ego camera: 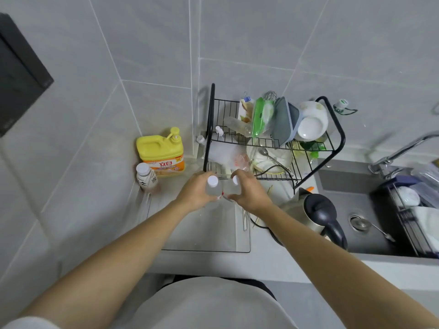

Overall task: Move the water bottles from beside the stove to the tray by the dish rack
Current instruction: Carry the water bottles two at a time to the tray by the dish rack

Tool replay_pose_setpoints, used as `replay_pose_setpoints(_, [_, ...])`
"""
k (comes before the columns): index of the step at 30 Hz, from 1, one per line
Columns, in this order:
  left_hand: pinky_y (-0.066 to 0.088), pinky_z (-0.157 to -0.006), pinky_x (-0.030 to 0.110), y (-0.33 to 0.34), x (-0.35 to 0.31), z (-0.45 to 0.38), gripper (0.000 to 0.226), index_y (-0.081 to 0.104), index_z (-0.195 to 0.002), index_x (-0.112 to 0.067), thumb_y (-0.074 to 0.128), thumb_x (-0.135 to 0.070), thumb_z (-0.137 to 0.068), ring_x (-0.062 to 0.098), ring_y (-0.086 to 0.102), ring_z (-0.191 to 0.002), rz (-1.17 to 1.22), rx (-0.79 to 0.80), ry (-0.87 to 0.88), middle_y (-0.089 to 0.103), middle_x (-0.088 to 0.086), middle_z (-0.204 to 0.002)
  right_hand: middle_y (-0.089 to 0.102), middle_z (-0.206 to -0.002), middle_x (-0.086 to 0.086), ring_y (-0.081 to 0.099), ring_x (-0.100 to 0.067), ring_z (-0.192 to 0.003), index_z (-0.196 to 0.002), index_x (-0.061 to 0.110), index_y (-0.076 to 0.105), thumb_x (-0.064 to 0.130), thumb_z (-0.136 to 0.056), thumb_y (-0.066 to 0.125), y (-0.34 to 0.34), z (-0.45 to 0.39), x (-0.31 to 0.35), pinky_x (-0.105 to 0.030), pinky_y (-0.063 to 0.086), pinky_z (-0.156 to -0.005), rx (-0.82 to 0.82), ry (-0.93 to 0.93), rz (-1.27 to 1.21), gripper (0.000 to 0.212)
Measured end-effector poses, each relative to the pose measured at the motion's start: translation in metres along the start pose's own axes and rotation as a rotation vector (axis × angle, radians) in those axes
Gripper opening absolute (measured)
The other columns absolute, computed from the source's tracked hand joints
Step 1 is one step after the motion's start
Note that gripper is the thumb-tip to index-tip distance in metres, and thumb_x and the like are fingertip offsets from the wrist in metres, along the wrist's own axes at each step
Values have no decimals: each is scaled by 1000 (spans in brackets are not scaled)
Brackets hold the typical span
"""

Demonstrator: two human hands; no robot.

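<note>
Bottles in both your hands: left hand [195, 193] grips a clear water bottle [213, 188], white cap up; right hand [248, 193] grips a second clear bottle [234, 186], caps side by side, over the far edge of the clear tray [206, 233] at the worktop's front. Dish rack [273, 138] just behind holds bowls, a grey lidded box and bagged items. Yellow detergent jug [161, 153] and a small labelled bottle [146, 176] sit at the worktop's back left corner. Kettle [320, 214] stands by the sink edge.
</note>
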State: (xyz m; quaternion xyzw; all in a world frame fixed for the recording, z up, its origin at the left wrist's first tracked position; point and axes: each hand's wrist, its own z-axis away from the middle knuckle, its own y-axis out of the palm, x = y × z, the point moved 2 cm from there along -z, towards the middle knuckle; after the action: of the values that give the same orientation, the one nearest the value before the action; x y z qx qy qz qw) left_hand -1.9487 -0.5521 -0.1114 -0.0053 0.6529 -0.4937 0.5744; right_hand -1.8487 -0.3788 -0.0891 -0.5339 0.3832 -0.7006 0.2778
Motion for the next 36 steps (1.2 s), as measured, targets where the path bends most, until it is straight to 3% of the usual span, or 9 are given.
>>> replay_pose_setpoints(4, [48, -97, 40, -3, -9, -3, 55, 65, -122, -15, 90, -23, -74, 26, 53, -113, -73, -18, 46, 54, 7, -116, 52, -124, -10, 48, -33, -117, -118, 10, 55, 42, -81, 84, -4, -7, -2, -43, 47, -92, -43, -73, 208, 57])
replay_pose_setpoints(9, [51, -86, 41, -19, -24, -5, 31, 66, -112, -21, 80, -26, -84, 26, 57, -108, -185, -8, 125, 52, 0, -107, 69, -103, -13, 67, -37, -96, -120, 14, 56, 70, -96, 51, -19, -17, 4, -38, 45, -69, -36, -31, 465, 62])
replay_pose_setpoints(15, [47, -71, 39, -21, -29, -1, 19, 58, -106, -16, 71, -22, -94, 33, 60, -97, -320, 34, 196, 49, -3, -96, 69, -103, -17, 67, -41, -95, -116, 11, 56, 47, -103, 55, -23, -26, 4, -40, 46, -69, 18, -79, 419, 38])
replay_pose_setpoints(20, [49, -68, 42, -24, -22, 2, 17, 52, -105, -15, 65, -21, -96, 35, 61, -92, -359, -16, 153, 63, 9, -108, 68, -114, -8, 66, -38, -98, -124, 20, 56, 39, -104, 57, -35, -26, -4, -40, 49, -74, 98, -204, 416, 28])
replay_pose_setpoints(23, [40, -63, 38, -29, -22, 1, 21, 53, -104, -14, 67, -26, -96, 36, 62, -91, -376, -43, 120, 66, 10, -106, 64, -120, -5, 65, -36, -102, -128, 23, 58, 32, -103, 59, -39, -28, -2, -41, 51, -78, 141, -257, 420, 27])
replay_pose_setpoints(28, [44, -65, 39, -32, -24, -2, 19, 51, -103, -16, 66, -26, -98, 35, 61, -91, -389, -10, 136, 62, 6, -99, 60, -119, -5, 63, -36, -107, -132, 23, 60, 24, -102, 60, -41, -30, -4, -42, 52, -76, 138, -297, 448, 30])
replay_pose_setpoints(32, [48, -71, 40, -33, -30, -6, 13, 55, -109, -25, 62, -18, -100, 26, 55, -89, -395, 153, 241, 53, -3, -94, 61, -119, -1, 64, -36, -105, -129, 26, 60, 28, -99, 63, -40, -28, -5, -41, 52, -77, 117, -277, 441, 30])
replay_pose_setpoints(34, [40, -65, 38, -33, -36, -12, 15, 47, -99, -27, 60, -20, -101, 29, 57, -88, -471, 223, 251, 57, 0, -93, 61, -120, 0, 64, -37, -106, -129, 26, 59, 28, -99, 63, -37, -27, -3, -42, 52, -78, 119, -266, 434, 30])
replay_pose_setpoints(36, [36, -63, 37, -33, -38, -18, 14, 44, -103, -26, 57, -27, -103, 35, 62, -91, -562, 201, 230, 63, 7, -95, 60, -120, 0, 63, -36, -107, -128, 26, 58, 27, -99, 63, -36, -27, -1, -43, 54, -79, 123, -262, 439, 30])
